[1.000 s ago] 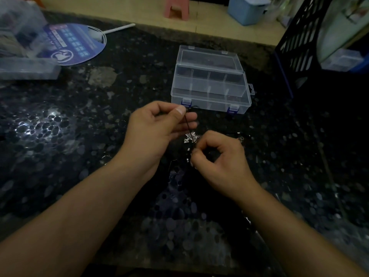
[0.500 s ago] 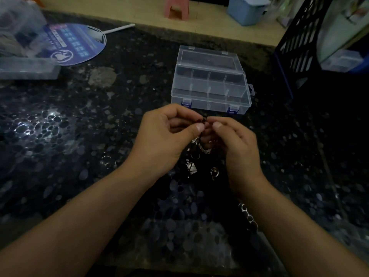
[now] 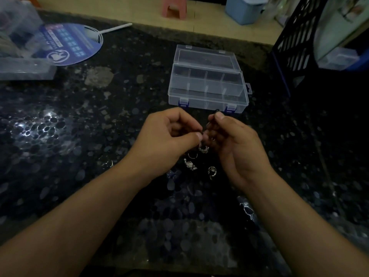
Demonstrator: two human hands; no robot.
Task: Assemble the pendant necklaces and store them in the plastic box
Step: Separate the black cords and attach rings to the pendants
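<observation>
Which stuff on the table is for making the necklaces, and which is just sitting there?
For the job: cord pinched by left hand and right hand; pendants; rings; clear box, lid open.

Just lying about: fan; other plastic case; black crate.

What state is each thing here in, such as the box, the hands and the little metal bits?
Plastic box: lid shut, latched, compartments look empty.
Left hand: pinching a dark cord.
Right hand: pinching the same cord.
Cord: held between both hands.
Silver pendants: lying loose on the table.
Hand fan: lying flat.
</observation>
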